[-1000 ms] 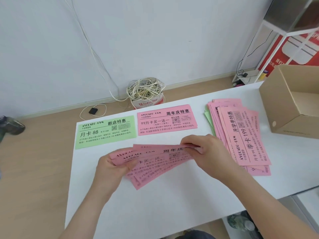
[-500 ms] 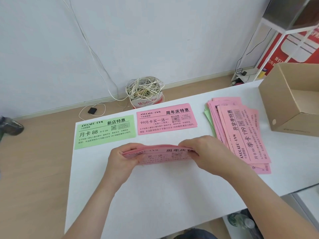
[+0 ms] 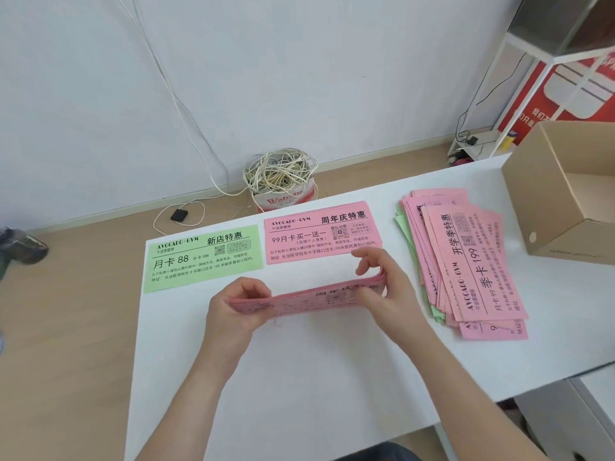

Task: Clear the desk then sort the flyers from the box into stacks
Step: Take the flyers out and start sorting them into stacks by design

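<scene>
A squared-up bundle of pink flyers (image 3: 309, 296) is held just above the white desk (image 3: 332, 377), tilted nearly edge-on. My left hand (image 3: 233, 311) grips its left end and my right hand (image 3: 386, 287) pinches its right end. Behind the bundle lie a green flyer (image 3: 203, 257) on the left and a pink flyer (image 3: 321, 231) beside it, both flat and face up. To the right sits a loose unsorted pile of pink and green flyers (image 3: 462, 261). An open cardboard box (image 3: 565, 191) stands at the desk's far right.
Beyond the desk's far edge, a tub of coiled white cable (image 3: 281, 178) sits on the wooden floor, with a black adapter (image 3: 179, 215) near it. A white shelf frame and red sign (image 3: 572, 88) stand at the right by the wall.
The fanned pink flyers have been gathered into one squared bundle and lifted edge-on between both hands; my hands moved slightly up and away from me.
</scene>
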`<state>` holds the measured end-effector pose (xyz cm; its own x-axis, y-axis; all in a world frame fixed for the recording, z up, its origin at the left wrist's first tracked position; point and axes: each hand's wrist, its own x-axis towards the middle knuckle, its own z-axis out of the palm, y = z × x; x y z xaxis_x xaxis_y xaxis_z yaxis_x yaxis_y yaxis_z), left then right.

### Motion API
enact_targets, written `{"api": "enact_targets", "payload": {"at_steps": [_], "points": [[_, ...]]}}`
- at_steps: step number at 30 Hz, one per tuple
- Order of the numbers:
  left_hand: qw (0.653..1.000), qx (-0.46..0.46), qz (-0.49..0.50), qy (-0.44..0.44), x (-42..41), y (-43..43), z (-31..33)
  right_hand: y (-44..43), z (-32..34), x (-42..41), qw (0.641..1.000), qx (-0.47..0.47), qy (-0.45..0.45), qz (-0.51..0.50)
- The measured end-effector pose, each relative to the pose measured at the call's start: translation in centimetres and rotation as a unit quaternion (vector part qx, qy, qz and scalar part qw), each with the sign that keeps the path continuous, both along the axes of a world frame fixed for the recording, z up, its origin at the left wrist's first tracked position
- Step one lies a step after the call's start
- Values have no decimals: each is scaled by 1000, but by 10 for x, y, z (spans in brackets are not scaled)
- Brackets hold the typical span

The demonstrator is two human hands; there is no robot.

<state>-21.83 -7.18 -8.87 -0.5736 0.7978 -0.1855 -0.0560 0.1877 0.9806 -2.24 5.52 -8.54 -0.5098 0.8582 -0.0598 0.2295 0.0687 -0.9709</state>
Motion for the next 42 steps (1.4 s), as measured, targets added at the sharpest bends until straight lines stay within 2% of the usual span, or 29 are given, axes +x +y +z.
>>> {"api": "enact_targets", "payload": {"at_steps": [4,6,9,12,14,19,22,25,27,29,31,33,37,39,42], "points": [[1000,-14,9,20,-1,-2,-2,11,-3,11,993,75,-87,36],[999,-14,29,4,-1,2,3,14,0,18,991,91,-95,26],[997,-27,73,19,3,19,5,21,8,22,996,59,-68,-10],[991,-107,30,81,15,29,-5,23,-1,24,986,39,-160,13],[984,-138,11,114,25,29,-17,15,-10,23,981,33,-188,29],[980,-116,51,154,22,52,-8,30,-5,18,987,47,-147,-40],[968,-95,56,227,14,80,1,60,9,4,985,72,-139,-71],[934,-90,64,338,7,100,3,86,14,-15,984,81,-143,-75],[879,-136,42,455,3,105,-4,95,13,-23,977,112,-171,-59],[800,-185,-35,569,4,107,-17,100,6,-22,952,162,-258,-18],[765,-211,-125,595,9,109,-29,102,6,-7,910,199,-363,5],[766,-222,-158,583,16,111,-36,99,14,25,887,187,-422,3],[780,-216,-138,571,34,116,-35,88,20,110,880,89,-466,-12],[800,-160,-147,559,62,119,-30,85,16,137,892,47,-450,-5],[801,-65,-222,552,131,122,-28,81,10,146,897,29,-441,3]]}}
